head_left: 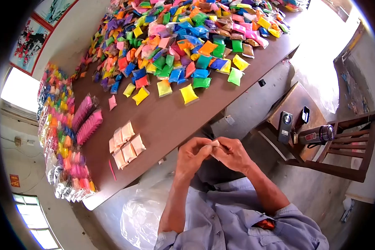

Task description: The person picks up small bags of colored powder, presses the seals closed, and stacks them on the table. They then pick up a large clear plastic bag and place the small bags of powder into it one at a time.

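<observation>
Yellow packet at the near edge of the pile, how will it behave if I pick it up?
The yellow packet looks pillow-plump, so probably soft and pliable, not stiff. Its glossy film may be a bit slippery. Lying flat on the table, it seems unlikely to roll.
</observation>
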The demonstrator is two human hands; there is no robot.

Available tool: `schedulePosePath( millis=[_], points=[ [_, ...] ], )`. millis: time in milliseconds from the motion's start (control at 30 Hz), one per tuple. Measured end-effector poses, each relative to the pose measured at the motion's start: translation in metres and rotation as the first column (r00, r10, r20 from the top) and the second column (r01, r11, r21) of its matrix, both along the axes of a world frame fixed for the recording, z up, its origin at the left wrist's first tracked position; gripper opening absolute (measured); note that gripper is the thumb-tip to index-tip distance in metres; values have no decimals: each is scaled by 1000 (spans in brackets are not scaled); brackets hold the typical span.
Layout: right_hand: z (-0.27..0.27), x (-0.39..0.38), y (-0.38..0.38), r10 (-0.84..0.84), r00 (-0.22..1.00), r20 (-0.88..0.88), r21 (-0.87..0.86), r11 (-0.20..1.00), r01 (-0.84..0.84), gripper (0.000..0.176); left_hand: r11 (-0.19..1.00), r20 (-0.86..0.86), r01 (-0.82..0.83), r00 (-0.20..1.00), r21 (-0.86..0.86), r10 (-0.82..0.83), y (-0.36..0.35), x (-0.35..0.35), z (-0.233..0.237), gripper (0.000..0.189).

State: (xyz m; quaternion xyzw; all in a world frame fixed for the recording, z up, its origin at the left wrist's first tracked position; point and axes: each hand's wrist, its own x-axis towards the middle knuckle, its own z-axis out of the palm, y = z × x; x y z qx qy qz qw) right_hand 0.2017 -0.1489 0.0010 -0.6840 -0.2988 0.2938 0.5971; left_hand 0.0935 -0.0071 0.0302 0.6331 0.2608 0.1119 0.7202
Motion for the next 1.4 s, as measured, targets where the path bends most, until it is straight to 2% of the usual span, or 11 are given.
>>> schedulePosePath(
  millis=[167, 267, 333, 567, 700, 767, 833, 1033, 1100, 1233, 1400],
  points=[
    [1, 12, -13, 12, 990, 138, -47, 999, -6, 21, 998, -53, 24, 998, 66, -21, -7, 16, -5, 17],
    [-5, 16, -21, -7, 1000, -8, -23, 1000, 7, 22, 998, -43, 66, 997, -8, -66, -9, 26, -12, 17],
    [-21, 16, -25, -87, 950, -301, 213, 965, 155, 21, 999, 37, 4, 999, -48, -2, -15, 36, -19, 18],
    [-25, 36, -54, -290, 868, -402, 96, 930, 355, 30, 997, -133, -82, 988, 9, 82, -37, 53, -10, 19],
    [-23, 30, -46, -362, 870, -335, 128, 897, 422, 30, 992, -28, 11, 1000, 126, -8, -43, 48, -42, 26],
    [-28, 28, -47, -362, 899, -245, 72, 918, 389, 33, 988, -14, 32, 999, 148, -31, -48, 49, -42, 29],
    [-29, 22, -42, -369, 859, 354, 61, 926, 373, 44, 989, 14, 91, 996, 113, -93, -55, 51, -41, 31],
    [-15, 1, -36, -280, 724, 630, 91, 953, 289, 52, 989, -35, -93, 995, 116, 97, -49, 46, -53, 33],
    [-22, 0, -38, -338, 897, 285, 129, 941, 314, 49, 995, 70, -80, 995, 63, 76, -43, 40, -59, 29],
    [-38, 2, -36, -333, 943, 3, 75, 940, 332, 29, 991, -11, 49, 999, 122, -48, -38, 30, -61, 28],
    [-51, 2, -36, -335, 941, -41, 168, 926, 337, 18, 980, -1, 134, 991, 147, -135, -40, 30, -52, 29]
  ],
)
